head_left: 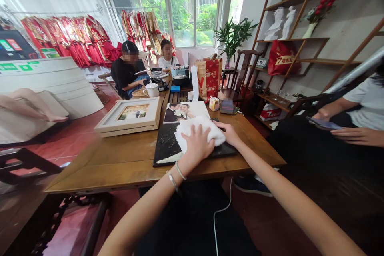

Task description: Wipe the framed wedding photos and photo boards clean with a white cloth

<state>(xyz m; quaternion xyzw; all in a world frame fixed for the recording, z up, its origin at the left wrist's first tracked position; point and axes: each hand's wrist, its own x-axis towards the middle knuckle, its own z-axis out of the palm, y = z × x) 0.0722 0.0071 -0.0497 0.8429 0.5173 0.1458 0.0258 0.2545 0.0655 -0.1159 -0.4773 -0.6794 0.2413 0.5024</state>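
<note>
A wedding photo album [168, 140] lies on the wooden table [132, 164] in front of me, its upper part showing a couple on white and its lower part mostly black. Spread over a fluffy white cloth [217, 134], my left hand [198, 142] presses it flat against the dark part, fingers apart. My right hand [229, 133] is at the album's right edge, fingers bent round it; their undersides are hidden. Left of the album rests a pale framed picture [103, 122], apparently on top of another frame.
Behind the album stand a red and tan paper bag [208, 78], a small box [214, 103], a phone [228, 107] and a white lidded cup [151, 89]. Two people sit at the far end. Another person [364, 108] at right holds a phone. A white cable [215, 220] hangs near my lap.
</note>
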